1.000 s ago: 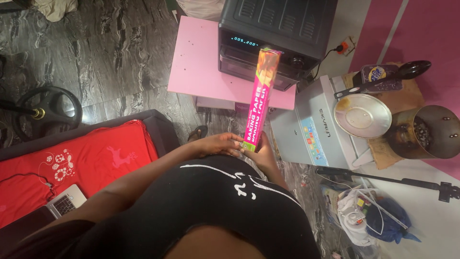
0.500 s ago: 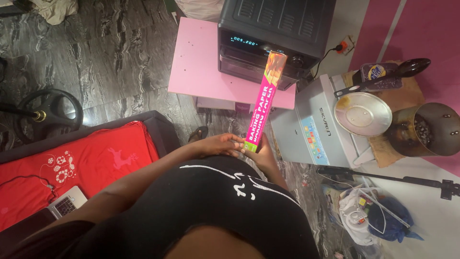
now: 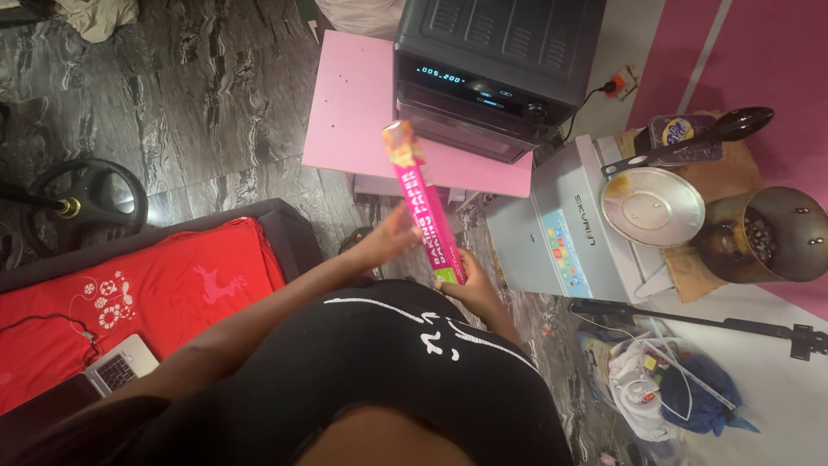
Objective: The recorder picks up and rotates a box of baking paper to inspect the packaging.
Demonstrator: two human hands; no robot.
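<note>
Pink long cardboard box, tilted leftward, is gripped at its green-cornered lower end by the right hand, while the left hand rests loosely open against its side. Beyond, a black countertop oven sits at the pink table's right edge.

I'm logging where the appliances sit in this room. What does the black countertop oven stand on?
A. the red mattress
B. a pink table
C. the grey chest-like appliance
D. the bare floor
B: the black countertop oven stands on the pink table, whose flat top shows to the left of and below the oven's front.
</note>
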